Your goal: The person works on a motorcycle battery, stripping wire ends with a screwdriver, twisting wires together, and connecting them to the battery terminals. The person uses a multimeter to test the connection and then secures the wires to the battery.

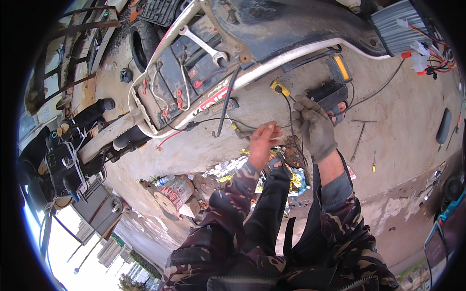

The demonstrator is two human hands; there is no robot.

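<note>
My bare left hand [262, 143] is half-curled beside a thin black cable; whether it grips the cable is unclear. My gloved right hand [313, 131] is to its right, fingers bent, with whatever they hold hidden. A yellow connector [280, 88] on a black lead lies above my hands, near a black box [325, 97] with an orange reflector [341, 68]. The white scooter body [257, 68] stretches across the top, with an open bay of batteries [172, 82], red-capped terminals and a wrench [204, 43] on it.
Concrete ground [374, 136] holds a T-handle tool [359, 140], a screwdriver [374, 162] and a dark oblong part [442, 127]. Crumpled foil [218, 167] lies near my feet, a wrapped spool [174, 194] left of them. Handlebars with tangled wires [63, 160] fill the left, a finned silver unit [393, 26] the top right.
</note>
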